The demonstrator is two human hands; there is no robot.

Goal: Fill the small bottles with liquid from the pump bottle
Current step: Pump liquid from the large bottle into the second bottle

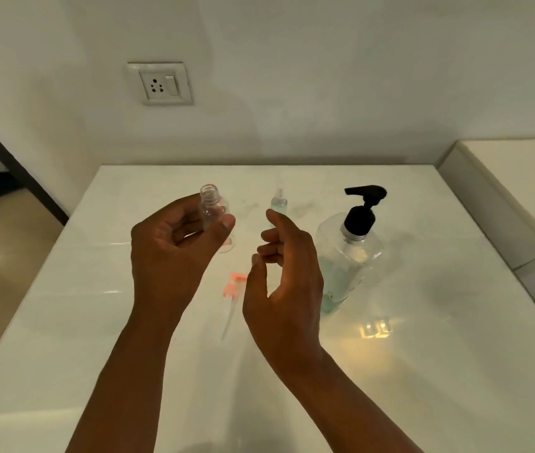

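Observation:
My left hand (pixel 174 246) grips a small clear bottle (pixel 212 206) with no cap, held upright above the white table (pixel 423 354). My right hand (pixel 284 273) hovers beside it with fingers loosely curled and nothing in them. A pink pump cap with a long dip tube (pixel 232 297) lies on the table between my hands. A second small bottle (pixel 279 202) with a clear sprayer top stands behind my right hand, bluish liquid inside. The large clear pump bottle (pixel 348 256) with a black pump head stands to the right, liquid low in it.
A wall socket (pixel 160 83) sits on the wall behind the table. A white ledge (pixel 505 197) runs along the table's right side. The floor and a dark doorway show at the left.

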